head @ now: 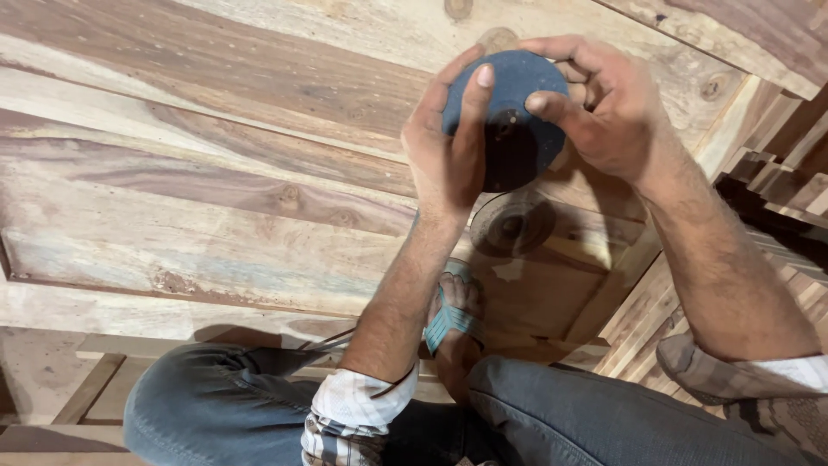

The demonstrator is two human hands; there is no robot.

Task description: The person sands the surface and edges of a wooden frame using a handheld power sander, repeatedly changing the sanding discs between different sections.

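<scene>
My left hand [447,147] and my right hand [604,103] both grip a round dark blue-grey sanding disc [515,129] with a dark hub at its middle. The left fingers press on its left face. The right thumb and fingers hold its right edge. Something rounded and pale shows behind the disc under the right fingers; I cannot tell what it is. A second, worn brownish disc [511,226] lies on the wood just below the hands.
Wide reddish and pale wooden boards [216,173] joined into a panel fill the view. A stack of wood pieces [776,181] stands at the right. My knees in dark trousers and a foot in a teal-strapped sandal [453,315] are below.
</scene>
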